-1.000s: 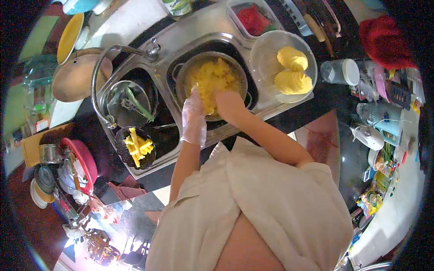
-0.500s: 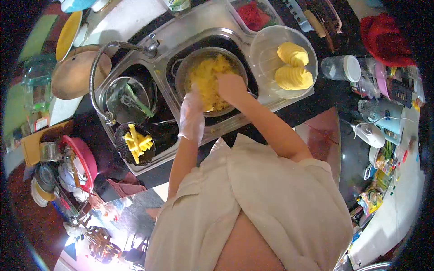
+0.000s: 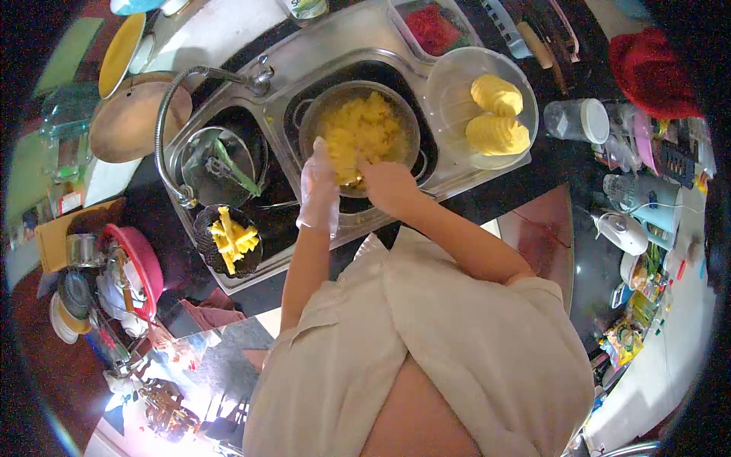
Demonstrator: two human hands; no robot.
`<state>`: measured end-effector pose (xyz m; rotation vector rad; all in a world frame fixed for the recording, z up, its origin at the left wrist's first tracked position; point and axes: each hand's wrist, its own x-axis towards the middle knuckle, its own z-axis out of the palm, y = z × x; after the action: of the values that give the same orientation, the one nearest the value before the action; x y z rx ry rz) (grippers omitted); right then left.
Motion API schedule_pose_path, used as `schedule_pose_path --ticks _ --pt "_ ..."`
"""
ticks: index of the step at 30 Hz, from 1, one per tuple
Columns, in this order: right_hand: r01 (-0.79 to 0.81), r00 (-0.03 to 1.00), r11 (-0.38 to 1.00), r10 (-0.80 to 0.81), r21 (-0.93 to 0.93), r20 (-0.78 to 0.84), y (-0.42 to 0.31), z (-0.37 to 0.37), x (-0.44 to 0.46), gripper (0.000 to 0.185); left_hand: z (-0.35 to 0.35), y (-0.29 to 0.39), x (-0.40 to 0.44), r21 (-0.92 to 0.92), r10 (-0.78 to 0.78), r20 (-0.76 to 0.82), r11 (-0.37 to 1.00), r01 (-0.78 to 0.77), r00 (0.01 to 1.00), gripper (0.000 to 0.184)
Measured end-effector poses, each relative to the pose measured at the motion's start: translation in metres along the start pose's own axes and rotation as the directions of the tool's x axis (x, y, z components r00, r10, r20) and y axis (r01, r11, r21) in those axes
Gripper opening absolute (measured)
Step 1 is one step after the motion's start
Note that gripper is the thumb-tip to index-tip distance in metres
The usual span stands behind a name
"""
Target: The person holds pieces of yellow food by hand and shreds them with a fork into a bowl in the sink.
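A round metal colander or pan (image 3: 415,126) stands in the right sink basin, full of yellow fruit pieces (image 3: 369,126) that look like chopped pineapple. My left hand (image 3: 320,186), in a clear plastic glove, is at its near left side with the fingers stretched up along the rim. My bare right hand (image 3: 392,189) is over the near rim, fingers curled in at the fruit's edge; what they hold is hidden. To the right, two peeled pineapples (image 3: 496,135) with carved grooves lie in a clear plastic tub (image 3: 445,99).
A dark bowl (image 3: 205,255) of yellow fruit strips (image 3: 232,240) sits at the sink's left corner. The left basin holds a clear round lid or bowl (image 3: 186,164) with a green leaf (image 3: 236,171). A flexible faucet (image 3: 160,129) arches over it. A lidded jar (image 3: 575,119) lies right.
My right hand has drawn back from the middle of the fruit towards the near rim. My left hand has shifted slightly and its fingers now show less blurred.
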<state>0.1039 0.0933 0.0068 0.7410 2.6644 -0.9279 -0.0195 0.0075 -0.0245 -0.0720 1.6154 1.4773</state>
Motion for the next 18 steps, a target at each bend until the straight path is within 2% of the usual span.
schedule_pose_path --ticks 2,4,6,7,8,9,11,13,15,16,18 --pt "-0.046 0.998 0.999 0.046 0.015 -0.041 0.016 -0.002 0.01 0.026 0.003 0.004 0.0 -0.241 -0.105 -0.019 0.966 0.098 0.994 0.053" --pt "-0.08 0.993 0.996 0.083 0.034 -0.085 0.033 -0.004 0.02 0.027 -0.007 -0.009 0.016 -0.249 -0.089 -0.018 0.965 0.081 0.996 0.047" --pt "-0.136 0.963 0.926 0.207 0.352 -0.173 0.048 -0.007 0.024 0.032 -0.009 -0.008 0.018 -0.257 -0.061 -0.018 0.965 0.055 0.998 0.042" --pt "-0.133 0.964 0.927 0.204 0.351 -0.171 0.048 -0.006 0.023 0.032 0.0 0.006 0.003 -0.35 -0.119 0.028 0.929 0.121 0.993 0.041" --pt "-0.177 0.951 0.873 0.27 0.454 -0.149 0.049 -0.007 0.022 0.034 0.006 0.013 -0.005 -0.437 -0.17 0.08 0.879 0.188 0.982 0.04" --pt "-0.219 0.935 0.807 0.334 0.549 -0.118 0.049 -0.006 0.02 0.036 0.005 0.013 -0.004 -0.441 -0.171 0.08 0.877 0.188 0.982 0.04" --pt "-0.214 0.941 0.785 0.325 0.581 -0.092 0.045 0.0 0.018 0.036 0.005 0.012 -0.002 -0.43 -0.243 0.091 0.865 0.258 0.966 0.039" --pt "-0.208 0.948 0.76 0.312 0.616 -0.064 0.044 0.013 0.019 0.035 0.003 0.004 -0.003 -0.458 -0.229 0.098 0.854 0.248 0.969 0.037" --pt "0.022 0.97 0.704 0.157 0.71 -0.187 0.041 0.023 0.022 0.032 0.001 0.001 -0.001 -0.485 -0.211 0.103 0.842 0.234 0.972 0.036" --pt "0.022 0.971 0.705 0.155 0.709 -0.184 0.036 0.022 0.02 0.032 0.001 0.001 -0.001 -0.518 -0.238 0.107 0.815 0.258 0.965 0.033" --pt "0.162 0.961 0.823 -0.008 0.544 -0.275 0.024 0.016 0.01 0.023 -0.004 -0.008 0.006 -0.55 -0.265 0.114 0.786 0.283 0.958 0.03"
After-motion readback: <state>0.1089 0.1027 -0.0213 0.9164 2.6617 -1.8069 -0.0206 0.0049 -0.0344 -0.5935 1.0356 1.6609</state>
